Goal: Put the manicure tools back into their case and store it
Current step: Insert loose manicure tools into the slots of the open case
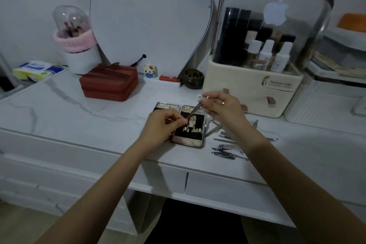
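An open manicure case (195,140) with a sparkly rim and black lining lies flat near the front of the white vanity top. Over its right half a thin metal tool (193,112) slants down to the left. My right hand (219,107) pinches the tool's upper end. My left hand (165,123) pinches its lower tip, just above the lining's loops. Several loose metal tools (227,145), nail clippers among them, lie on the table right of the case, partly behind my right forearm.
A cream cosmetics organiser (255,93) with a clear dome and small drawers stands right behind the case. A red zip box (110,83), a brush holder (78,45), a mirror, a figurine and a dark jar sit at the back. A drawer front runs below the table edge.
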